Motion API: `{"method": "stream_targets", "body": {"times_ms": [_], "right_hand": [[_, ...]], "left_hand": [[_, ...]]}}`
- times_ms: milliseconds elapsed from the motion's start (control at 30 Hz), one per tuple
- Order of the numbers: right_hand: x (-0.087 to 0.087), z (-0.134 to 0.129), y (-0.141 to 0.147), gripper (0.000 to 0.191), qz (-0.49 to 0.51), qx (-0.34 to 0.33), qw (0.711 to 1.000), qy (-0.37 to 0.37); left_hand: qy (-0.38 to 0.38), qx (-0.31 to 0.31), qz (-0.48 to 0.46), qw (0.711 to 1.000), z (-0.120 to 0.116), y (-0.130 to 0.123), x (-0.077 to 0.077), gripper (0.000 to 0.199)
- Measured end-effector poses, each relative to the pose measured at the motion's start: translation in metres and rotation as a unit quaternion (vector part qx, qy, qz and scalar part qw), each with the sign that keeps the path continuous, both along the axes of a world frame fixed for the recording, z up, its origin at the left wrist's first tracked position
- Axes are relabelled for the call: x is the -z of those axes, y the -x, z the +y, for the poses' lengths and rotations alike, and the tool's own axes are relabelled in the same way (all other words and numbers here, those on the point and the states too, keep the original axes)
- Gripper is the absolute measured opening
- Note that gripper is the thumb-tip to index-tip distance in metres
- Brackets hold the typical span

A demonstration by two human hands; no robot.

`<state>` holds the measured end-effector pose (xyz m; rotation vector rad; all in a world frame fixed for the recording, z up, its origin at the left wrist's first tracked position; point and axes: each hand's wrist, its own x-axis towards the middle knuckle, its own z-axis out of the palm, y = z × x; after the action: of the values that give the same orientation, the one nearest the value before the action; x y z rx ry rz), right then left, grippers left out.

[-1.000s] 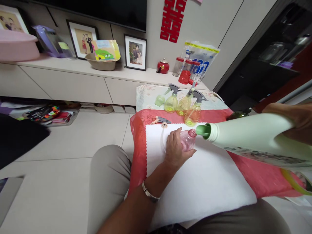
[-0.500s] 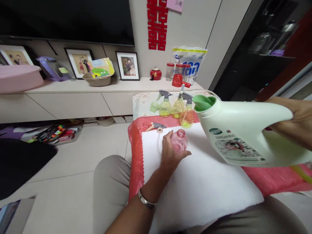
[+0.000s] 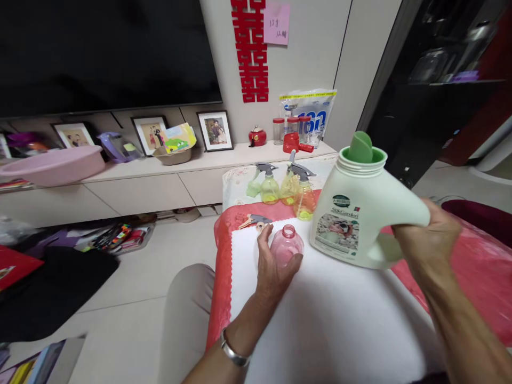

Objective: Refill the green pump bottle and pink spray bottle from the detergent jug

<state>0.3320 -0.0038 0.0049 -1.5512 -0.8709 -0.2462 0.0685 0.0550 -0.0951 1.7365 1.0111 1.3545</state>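
My left hand [image 3: 274,269] is curled round the near left side of a small, see-through pink bottle [image 3: 288,248], thumb against its front. The bottle stands uncapped on a white cloth [image 3: 320,320]. In my right hand [image 3: 432,234] is the handle of a large pale green detergent jug [image 3: 344,213]. It is nearly upright, its mouth uncapped with a green pouring spout [image 3: 361,148] showing. A grey spray head [image 3: 258,218] lies behind the bottle. Farther back stand yellowish spray bottles [image 3: 270,189] with grey triggers, one orange-tinted spray bottle [image 3: 304,200] nearest the jug.
Red plastic sheeting [image 3: 472,272] covers the table under the white cloth. Behind it, a low cabinet [image 3: 224,162] carries picture frames, a pink basin [image 3: 56,166], red-lidded jars [image 3: 279,132] and a printed plastic bag [image 3: 310,104]. My knee [image 3: 190,309] is left of the table.
The jug has swung from tilted left to nearly upright, moving down and slightly left. My left thumb has come in against the pink bottle. The camera view has shifted.
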Motion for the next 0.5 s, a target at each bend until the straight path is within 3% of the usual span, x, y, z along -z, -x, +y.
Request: {"method": "stream_targets", "body": {"times_ms": [167,367,500], "right_hand": [[0.024,0.004,0.0,0.053,0.031,0.003,0.999,0.01],[0.026,0.0,-0.007,0.046,0.064,-0.043,0.993,0.086],[0.025,-0.007,-0.011,0.056,0.071,-0.063,0.987,0.126]], "left_hand": [[-0.064,-0.02,0.004,0.998,-0.006,0.002,-0.009,0.074],[-0.142,-0.012,-0.021,0.99,-0.018,-0.001,-0.025,0.061],[-0.135,-0.026,-0.071,0.988,-0.026,0.0,-0.051,0.046]]}}
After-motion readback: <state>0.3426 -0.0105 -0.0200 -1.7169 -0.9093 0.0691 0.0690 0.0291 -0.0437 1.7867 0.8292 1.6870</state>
